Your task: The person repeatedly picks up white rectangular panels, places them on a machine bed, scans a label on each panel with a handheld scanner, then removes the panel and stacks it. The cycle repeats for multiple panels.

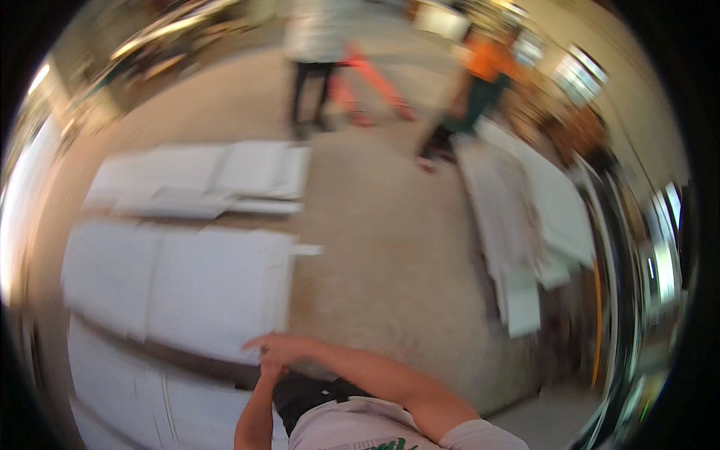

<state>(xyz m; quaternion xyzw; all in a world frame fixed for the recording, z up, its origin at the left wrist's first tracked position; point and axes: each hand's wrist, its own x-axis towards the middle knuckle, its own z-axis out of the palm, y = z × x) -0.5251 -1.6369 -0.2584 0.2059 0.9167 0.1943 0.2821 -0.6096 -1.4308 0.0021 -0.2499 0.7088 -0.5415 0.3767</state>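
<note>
My two hands meet in front of my body, just past the near right corner of a white flat panel [217,292]. My right hand [286,346] reaches across from the right, at least one finger stretched out to the left over the panel's edge; I see nothing in it. Below and against it is my left hand [271,361], its fingers mostly hidden and smeared by motion. Whether either hand touches the panel is unclear. More white panels [202,409] lie in a row closer to me on the left.
Another row of white panels [180,171] lies farther off on the left. To the right stands a stack of pale boards [506,217]. A person in orange and dark green [480,82] is beside it. Another person [311,67] stands ahead by a red pallet jack [371,79].
</note>
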